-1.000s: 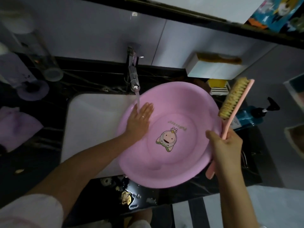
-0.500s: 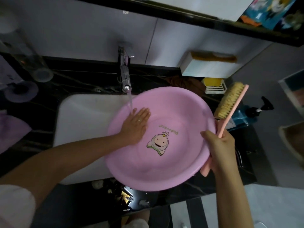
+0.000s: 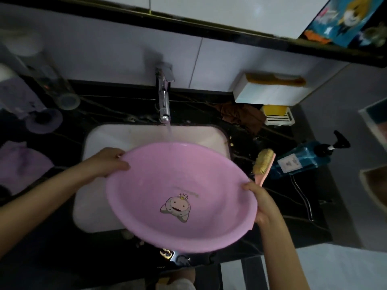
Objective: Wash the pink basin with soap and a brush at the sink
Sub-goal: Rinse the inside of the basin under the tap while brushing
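The pink basin (image 3: 209, 181), with a cartoon figure printed inside, is held tilted over the white sink (image 3: 125, 139). Water runs from the chrome faucet (image 3: 164, 101) onto its far rim. My left hand (image 3: 106, 162) grips the basin's left rim, thumb on the inside. My right hand (image 3: 261, 203) grips the right rim and also holds the pink-handled brush (image 3: 263, 164), whose bristle head sticks up behind the basin.
A blue pump bottle (image 3: 303, 158) lies on the dark counter at right, beside a black cord (image 3: 303, 197). Yellow soap in a white dish (image 3: 278, 116) and a brown cloth (image 3: 240, 116) sit behind. A glass (image 3: 60, 91) and purple items stand at left.
My left hand left the basin's inside and took hold of its left rim. The basin came nearer and lower, and the brush dropped behind its right rim.
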Demonstrator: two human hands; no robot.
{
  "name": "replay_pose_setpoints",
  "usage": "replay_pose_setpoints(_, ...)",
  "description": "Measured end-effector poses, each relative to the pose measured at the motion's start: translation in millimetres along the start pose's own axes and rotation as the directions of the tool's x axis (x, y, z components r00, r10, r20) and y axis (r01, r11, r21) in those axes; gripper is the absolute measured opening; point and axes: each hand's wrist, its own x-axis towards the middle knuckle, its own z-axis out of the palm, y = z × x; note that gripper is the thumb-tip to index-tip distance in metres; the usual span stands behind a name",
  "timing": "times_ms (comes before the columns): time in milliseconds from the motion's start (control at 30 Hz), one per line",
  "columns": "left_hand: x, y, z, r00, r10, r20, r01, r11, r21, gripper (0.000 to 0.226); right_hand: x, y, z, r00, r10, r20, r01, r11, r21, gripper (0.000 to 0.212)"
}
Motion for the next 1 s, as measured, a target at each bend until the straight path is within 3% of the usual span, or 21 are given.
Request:
replay_pose_setpoints(67, -11, -2, -5, 0.998, -0.048, -0.039, 0.036, 0.960, -0.277, 0.036, 4, -2, 3, 0.999, 0.034, 0.025, -0.031, 0.995, -0.095, 0.037)
replay_pose_setpoints(200, -28, -4, -11, 0.986, -0.082, -0.142, 0.005, 0.879, -0.476, 0.023, 10, -5, 21, 0.977, -0.190, 0.097, 0.213, 0.877, -0.431, 0.020)
replay_pose_setpoints(233, -32, -1, -12, 0.982, -0.086, -0.166, -0.010, 0.863, -0.505, 0.026, 15, -5, 26, 0.964, -0.239, 0.116, 0.262, 0.784, -0.563, 0.021)
replay_pose_setpoints(267, -33, 1, -12, 0.978, -0.082, -0.193, -0.031, 0.853, -0.521, 0.027, 21, -5, 33, 0.950, -0.280, 0.137, 0.289, 0.621, -0.728, 0.023)
replay_pose_setpoints(333, -36, 6, -10, 0.969, -0.069, -0.239, -0.073, 0.839, -0.540, 0.025, 31, -6, 48, 0.928, -0.338, 0.155, 0.203, 0.113, -0.973, 0.029)
replay_pose_setpoints(367, -38, 10, -9, 0.963, -0.068, -0.262, -0.089, 0.834, -0.545, 0.025, 34, -7, 57, 0.910, -0.383, 0.160, 0.137, -0.086, -0.987, 0.032)
replay_pose_setpoints(400, -37, 12, -8, 0.957, -0.069, -0.283, -0.102, 0.832, -0.546, 0.026, 37, -10, 67, 0.887, -0.422, 0.186, 0.109, -0.200, -0.974, 0.037)
replay_pose_setpoints(500, -39, 17, -8, 0.940, -0.083, -0.332, -0.117, 0.834, -0.540, 0.027, 48, -23, 99, 0.811, -0.418, 0.409, 0.262, -0.364, -0.894, 0.050)
replay_pose_setpoints(667, -41, 20, -11, 0.929, -0.104, -0.355, -0.099, 0.854, -0.511, 0.032, 85, -35, 140, 0.657, -0.113, 0.745, 0.482, -0.696, -0.532, 0.053)
replay_pose_setpoints(733, -45, 20, -11, 0.918, -0.108, -0.382, -0.100, 0.869, -0.486, 0.033, 95, -42, 140, 0.628, -0.012, 0.778, 0.507, -0.752, -0.421, 0.051)
replay_pose_setpoints(767, -47, 20, -12, 0.914, -0.102, -0.393, -0.104, 0.877, -0.469, 0.033, 99, -47, 135, 0.647, 0.005, 0.762, 0.504, -0.753, -0.424, 0.050)
replay_pose_setpoints(933, -55, 11, -13, 0.907, -0.122, -0.404, -0.097, 0.872, -0.481, 0.036, 95, -65, 127, 0.828, 0.257, 0.499, 0.524, -0.670, -0.525, 0.042)
replay_pose_setpoints(1000, -55, 12, -13, 0.903, -0.121, -0.411, -0.094, 0.880, -0.466, 0.037, 94, -67, 136, 0.793, 0.250, 0.556, 0.541, -0.707, -0.455, 0.041)
